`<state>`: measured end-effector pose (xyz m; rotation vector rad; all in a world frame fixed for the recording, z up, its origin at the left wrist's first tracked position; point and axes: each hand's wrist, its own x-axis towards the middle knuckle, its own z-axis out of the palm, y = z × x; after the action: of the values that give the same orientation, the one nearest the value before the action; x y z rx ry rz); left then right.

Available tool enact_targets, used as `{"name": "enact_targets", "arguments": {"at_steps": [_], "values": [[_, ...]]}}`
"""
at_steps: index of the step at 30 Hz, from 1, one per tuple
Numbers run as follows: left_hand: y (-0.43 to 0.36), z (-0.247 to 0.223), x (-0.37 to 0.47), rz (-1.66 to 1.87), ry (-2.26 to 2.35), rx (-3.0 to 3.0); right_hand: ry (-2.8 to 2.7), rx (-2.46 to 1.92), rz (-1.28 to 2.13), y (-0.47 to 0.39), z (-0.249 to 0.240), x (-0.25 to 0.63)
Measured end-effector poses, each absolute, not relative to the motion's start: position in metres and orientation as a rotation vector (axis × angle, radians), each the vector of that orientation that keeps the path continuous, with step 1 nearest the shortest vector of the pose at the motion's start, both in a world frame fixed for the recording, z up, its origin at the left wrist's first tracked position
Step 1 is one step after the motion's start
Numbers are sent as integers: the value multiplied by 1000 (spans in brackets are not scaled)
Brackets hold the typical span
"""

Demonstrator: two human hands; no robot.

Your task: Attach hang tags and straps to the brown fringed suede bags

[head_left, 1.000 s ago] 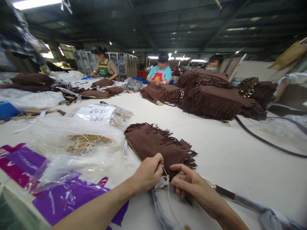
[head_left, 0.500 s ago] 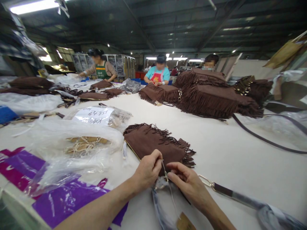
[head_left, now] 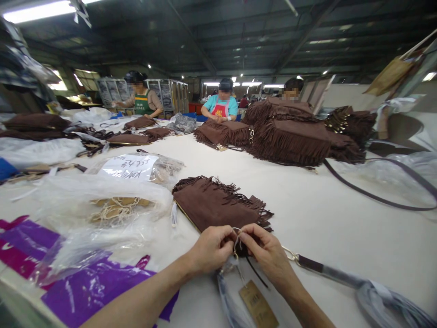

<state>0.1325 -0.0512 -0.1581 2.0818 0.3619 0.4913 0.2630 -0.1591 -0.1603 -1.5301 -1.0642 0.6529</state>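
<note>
A brown fringed bag point(head_left: 218, 205) lies on the white table with its gold zip edge toward the left. At its near end, my left hand point(head_left: 213, 248) and my right hand point(head_left: 264, 248) meet, both pinching a thin white string point(head_left: 238, 229) that forms a small loop between the fingertips. From this string hangs a tan cardboard hang tag point(head_left: 258, 304) with a barcode, lying on the table below. A metal clasp point(head_left: 236, 256) sits just under my fingers, beside a strap point(head_left: 223, 291) wrapped in clear plastic. The exact crossing of the string is hidden by my fingers.
Left of me lie a clear bag of tags with strings point(head_left: 119, 207) and purple plastic packaging point(head_left: 102, 284). A plastic-wrapped strap point(head_left: 344, 275) with a gold ring is at right. Fringed bags point(head_left: 290, 141) are piled farther back. Co-workers point(head_left: 221, 105) stand across the table.
My hands have come together, the right one now pinching the string beside the left. The hang tag has been drawn up and shows more fully. The view has shifted slightly.
</note>
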Motion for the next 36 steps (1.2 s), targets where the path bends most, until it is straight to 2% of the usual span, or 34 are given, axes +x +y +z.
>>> {"name": "enact_targets", "arguments": {"at_steps": [19, 23, 28, 30, 36], "values": [[-45, -163, 136, 463, 449, 1939, -976, -1577, 743, -156, -176, 270], [-44, -167, 136, 457, 539, 1814, -1184, -1760, 439, -170, -162, 278], [-39, -171, 137, 413, 633, 1615, -1635, -2242, 700, -196, -136, 268], [-38, -169, 136, 404, 661, 1562, -1673, -2370, 661, -199, -135, 257], [-36, -157, 131, 379, 658, 1369, -1691, -2385, 629, -193, -146, 241]]}}
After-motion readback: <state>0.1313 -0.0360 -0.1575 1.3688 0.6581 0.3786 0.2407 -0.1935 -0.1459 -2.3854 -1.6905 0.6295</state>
